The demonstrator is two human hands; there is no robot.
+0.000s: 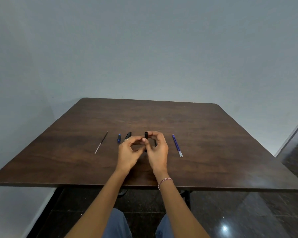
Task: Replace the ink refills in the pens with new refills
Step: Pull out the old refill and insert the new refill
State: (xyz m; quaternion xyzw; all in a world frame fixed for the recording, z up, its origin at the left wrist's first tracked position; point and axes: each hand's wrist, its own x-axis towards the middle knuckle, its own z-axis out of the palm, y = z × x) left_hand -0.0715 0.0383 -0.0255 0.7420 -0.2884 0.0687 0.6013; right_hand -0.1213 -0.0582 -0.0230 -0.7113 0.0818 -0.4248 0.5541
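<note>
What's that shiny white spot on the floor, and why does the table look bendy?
Head view: the spot is glare, probably a light reflected in the glossy dark floor tiles; the wide-angle lens curves the dark brown wooden table.

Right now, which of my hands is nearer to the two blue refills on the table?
Right. Your right hand, gripping the black pen barrel, is just left of the blue refills; your left hand is farther left, beyond the barrel.

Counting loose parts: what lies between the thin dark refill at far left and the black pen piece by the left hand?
Head view: a short blue pen piece lies between the thin dark refill and the black pen piece.
</note>
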